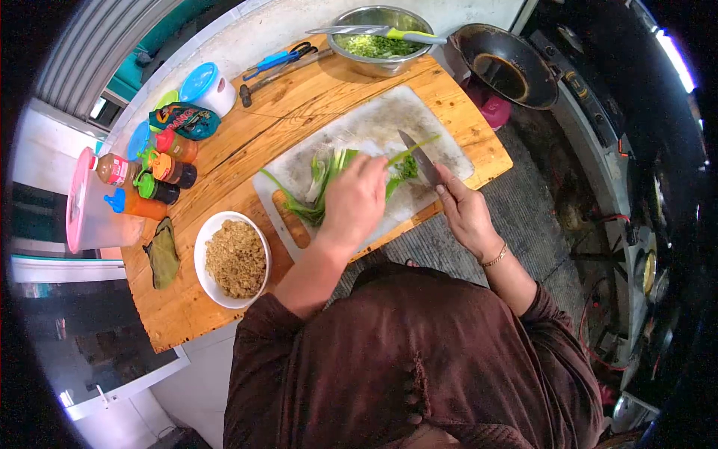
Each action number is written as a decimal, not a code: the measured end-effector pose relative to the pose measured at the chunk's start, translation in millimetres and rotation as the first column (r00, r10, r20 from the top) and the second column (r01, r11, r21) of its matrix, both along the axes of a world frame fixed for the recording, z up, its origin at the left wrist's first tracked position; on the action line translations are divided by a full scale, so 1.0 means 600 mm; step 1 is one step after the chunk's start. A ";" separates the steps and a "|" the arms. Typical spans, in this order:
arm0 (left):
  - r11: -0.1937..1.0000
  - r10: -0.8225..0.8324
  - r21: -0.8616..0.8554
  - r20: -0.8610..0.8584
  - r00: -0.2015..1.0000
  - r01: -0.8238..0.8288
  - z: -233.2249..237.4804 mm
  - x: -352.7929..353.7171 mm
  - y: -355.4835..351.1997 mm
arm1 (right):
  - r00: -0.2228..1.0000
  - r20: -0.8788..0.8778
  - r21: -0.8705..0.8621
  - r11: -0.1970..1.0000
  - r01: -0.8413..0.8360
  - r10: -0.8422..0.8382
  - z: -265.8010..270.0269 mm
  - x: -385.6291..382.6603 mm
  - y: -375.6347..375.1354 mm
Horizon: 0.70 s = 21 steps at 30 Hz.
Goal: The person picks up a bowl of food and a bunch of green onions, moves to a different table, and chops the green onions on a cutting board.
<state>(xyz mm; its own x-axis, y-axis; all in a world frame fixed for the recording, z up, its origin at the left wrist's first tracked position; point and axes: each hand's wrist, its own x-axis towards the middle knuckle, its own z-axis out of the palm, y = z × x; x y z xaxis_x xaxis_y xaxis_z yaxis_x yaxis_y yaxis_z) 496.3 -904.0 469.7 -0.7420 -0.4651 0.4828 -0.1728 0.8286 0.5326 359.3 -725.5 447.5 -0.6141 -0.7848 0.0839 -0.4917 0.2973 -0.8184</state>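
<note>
The right hand (464, 209) is closed round the handle of a knife (422, 160); the blade slants from it away from the body and leftward, tip farthest. The left hand (357, 198) bends over green onions (317, 185) on the cutting board (396, 112); whether its fingers grip them is hard to tell. One stalk (428, 142) points rightward and away from those fingers, crossing the blade's line. Chopped greens (407, 168) lie between the hands.
</note>
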 end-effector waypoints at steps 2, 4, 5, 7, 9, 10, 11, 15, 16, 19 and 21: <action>0.998 0.017 -0.061 0.065 0.998 -0.013 -0.049 0.005 0.010 | 1.000 -0.015 0.013 1.000 -0.018 0.018 -0.013 0.002 0.004; 0.992 0.053 -0.121 0.090 0.995 -0.042 -0.093 0.005 0.011 | 0.999 -0.023 0.020 0.999 -0.029 0.029 -0.025 0.005 0.005; 0.988 0.057 -0.150 0.080 0.995 -0.044 -0.104 0.006 0.013 | 0.999 -0.022 0.024 0.999 -0.031 0.031 -0.029 0.009 0.006; 0.977 0.067 -0.207 0.063 0.996 -0.052 -0.113 0.007 0.015 | 0.999 -0.017 0.052 0.998 -0.027 0.028 -0.032 0.016 0.006; 0.979 0.082 -0.194 0.121 0.989 -0.057 -0.117 0.006 0.013 | 1.000 -0.015 0.094 0.995 -0.014 0.015 -0.028 0.022 0.004; 0.980 0.089 -0.189 0.148 0.985 -0.060 -0.116 0.005 0.013 | 1.000 -0.026 0.082 0.997 0.002 0.000 -0.028 0.024 0.005; 0.982 0.094 -0.179 0.163 0.982 -0.064 -0.113 0.004 0.015 | 0.999 -0.039 0.068 0.998 0.017 -0.015 -0.028 0.025 0.006; 0.991 0.032 -0.132 0.115 0.993 -0.016 -0.102 -0.001 0.019 | 0.980 -0.187 -0.007 0.998 0.063 -0.063 -0.032 0.028 0.008; 0.992 0.000 -0.122 0.074 0.997 0.009 -0.099 -0.001 0.018 | 0.974 -0.219 0.027 0.997 0.070 -0.063 -0.030 0.030 0.009; 0.994 0.009 -0.112 -0.022 1.000 -0.011 -0.042 0.022 0.019 | 0.958 -0.279 0.136 0.985 0.107 -0.066 -0.014 0.039 0.009; 0.997 0.061 -0.056 0.147 0.987 -0.053 -0.012 0.046 0.021 | 0.958 -0.275 0.226 0.963 0.146 -0.081 -0.003 0.046 0.007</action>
